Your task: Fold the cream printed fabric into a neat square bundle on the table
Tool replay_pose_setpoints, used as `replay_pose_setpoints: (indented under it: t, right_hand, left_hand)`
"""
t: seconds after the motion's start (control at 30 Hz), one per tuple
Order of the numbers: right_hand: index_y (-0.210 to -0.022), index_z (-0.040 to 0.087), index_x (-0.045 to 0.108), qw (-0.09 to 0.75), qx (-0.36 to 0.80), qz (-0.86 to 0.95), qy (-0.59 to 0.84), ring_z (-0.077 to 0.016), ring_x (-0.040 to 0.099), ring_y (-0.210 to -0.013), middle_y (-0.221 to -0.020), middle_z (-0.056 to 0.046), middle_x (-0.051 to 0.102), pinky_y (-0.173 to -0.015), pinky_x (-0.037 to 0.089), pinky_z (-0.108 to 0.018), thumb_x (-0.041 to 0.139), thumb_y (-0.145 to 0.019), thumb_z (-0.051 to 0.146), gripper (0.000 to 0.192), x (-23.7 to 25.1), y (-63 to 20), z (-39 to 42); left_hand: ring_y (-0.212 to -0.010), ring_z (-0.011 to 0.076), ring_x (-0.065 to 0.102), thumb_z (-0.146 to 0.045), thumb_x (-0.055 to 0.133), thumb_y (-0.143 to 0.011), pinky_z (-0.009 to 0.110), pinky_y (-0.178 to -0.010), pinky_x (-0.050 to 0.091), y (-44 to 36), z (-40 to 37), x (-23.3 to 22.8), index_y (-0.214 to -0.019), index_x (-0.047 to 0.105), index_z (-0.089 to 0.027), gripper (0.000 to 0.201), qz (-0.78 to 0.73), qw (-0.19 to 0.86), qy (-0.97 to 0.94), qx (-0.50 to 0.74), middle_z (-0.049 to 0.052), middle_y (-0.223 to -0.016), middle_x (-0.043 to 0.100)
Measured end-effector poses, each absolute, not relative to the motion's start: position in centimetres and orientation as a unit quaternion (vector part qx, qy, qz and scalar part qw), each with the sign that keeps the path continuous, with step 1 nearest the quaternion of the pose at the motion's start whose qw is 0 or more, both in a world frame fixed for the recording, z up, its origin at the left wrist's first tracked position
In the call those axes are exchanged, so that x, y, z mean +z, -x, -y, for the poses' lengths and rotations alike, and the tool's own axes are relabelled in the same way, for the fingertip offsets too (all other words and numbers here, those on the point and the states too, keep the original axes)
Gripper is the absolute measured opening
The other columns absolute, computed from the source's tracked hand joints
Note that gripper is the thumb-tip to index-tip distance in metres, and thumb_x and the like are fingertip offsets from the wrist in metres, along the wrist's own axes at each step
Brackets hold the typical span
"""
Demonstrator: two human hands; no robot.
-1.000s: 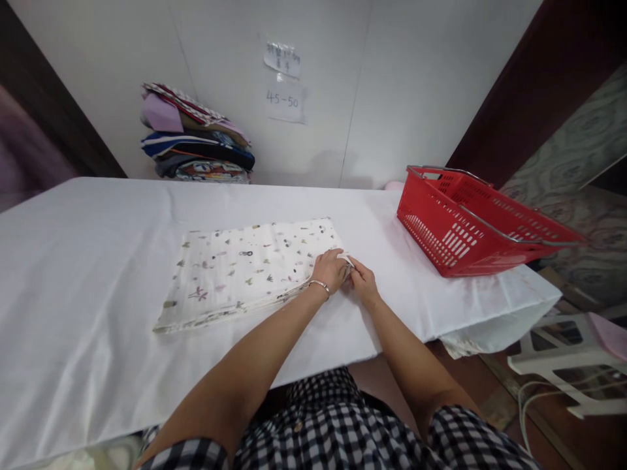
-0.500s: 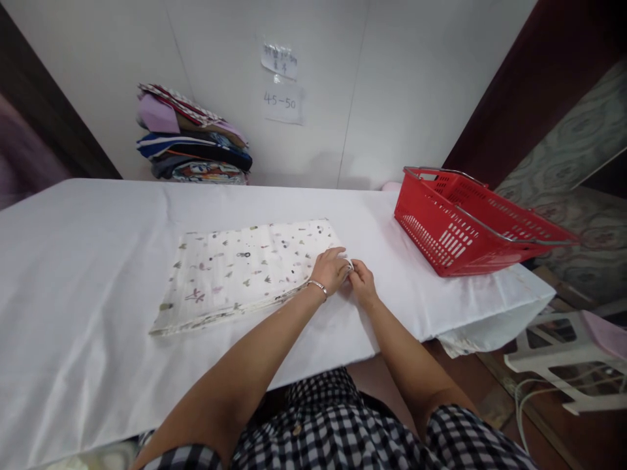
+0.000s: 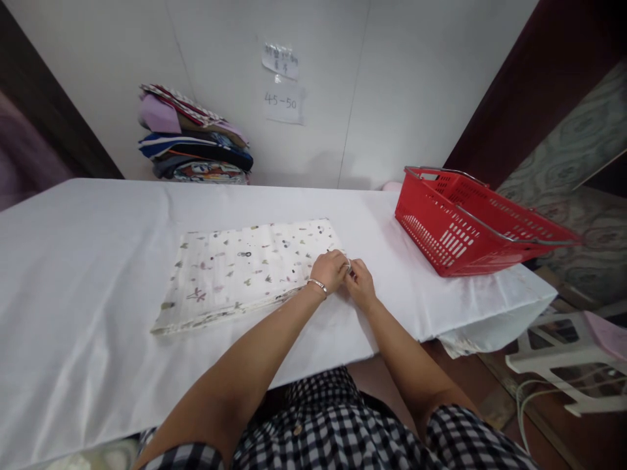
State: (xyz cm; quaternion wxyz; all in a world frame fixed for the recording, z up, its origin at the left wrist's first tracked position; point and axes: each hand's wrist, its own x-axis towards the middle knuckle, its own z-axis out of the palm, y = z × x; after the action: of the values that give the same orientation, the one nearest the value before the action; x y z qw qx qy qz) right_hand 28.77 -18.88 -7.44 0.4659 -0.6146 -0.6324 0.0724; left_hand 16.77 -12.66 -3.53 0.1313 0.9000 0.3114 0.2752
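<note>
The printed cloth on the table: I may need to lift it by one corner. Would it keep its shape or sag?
The printed cloth would probably sag: it lies flat in thin folded layers. It looks light. Both the left hand and right hand pinch its near right corner, so the layers may slide apart if lifted there.

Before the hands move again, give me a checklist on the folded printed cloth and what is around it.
1. Both hands on the cloth corner: left hand and right hand meet at the right near corner of the printed cloth. Ok.
2. Corner layers lined up: hidden under the fingers. Cannot tell.
3. Cloth lying flat: no raised wrinkles visible across its top. Ok.
4. Table cover smooth around the cloth: ok.
5. Red basket apart from the cloth, to the right: ok.
6. Stack of folded fabrics at the wall, away from the hands: ok.
</note>
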Motion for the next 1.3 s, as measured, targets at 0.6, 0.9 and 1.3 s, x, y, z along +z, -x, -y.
replay_pose_setpoints:
  t: [0.6,0.9,1.3]
  right_hand:
    - [-0.110,0.021,0.056,0.437,0.028,0.575,0.691,-0.0176,0.056,-0.089,-0.102,-0.003,0.063,-0.079,0.043,-0.029,0.037,-0.080,0.022,0.035,-8.5,-29.6,18.4]
    - [-0.092,0.022,0.062,0.414,0.024,0.583,0.699,-0.0156,0.053,-0.078,-0.087,-0.002,0.059,-0.072,0.040,-0.027,0.038,-0.081,0.025,0.027,-8.1,-29.7,18.9]
    - [-0.095,0.020,0.066,0.453,0.106,0.553,0.691,-0.0180,0.056,-0.076,-0.082,-0.001,0.066,-0.071,0.043,-0.029,0.042,-0.075,0.027,0.032,-7.9,-31.6,17.2]
  left_hand:
    - [-0.099,0.0217,0.058,-0.035,0.052,-0.081,0.034,-0.085,0.043,-13.4,12.4,-5.0,-0.118,0.049,-0.020,0.040,-0.355,0.129,-0.914,0.152,0.005,-0.110,0.063]
    - [-0.112,0.0259,0.051,-0.053,0.045,-0.081,0.042,-0.096,0.038,-3.7,12.1,-5.8,-0.118,0.053,-0.020,0.051,-0.390,0.113,-0.903,0.138,0.008,-0.122,0.057]
    - [-0.123,0.0213,0.042,-0.043,0.036,-0.088,0.044,-0.106,0.027,-1.0,12.1,-7.8,-0.116,0.057,-0.027,0.038,-0.413,0.123,-0.885,0.177,0.002,-0.129,0.053]
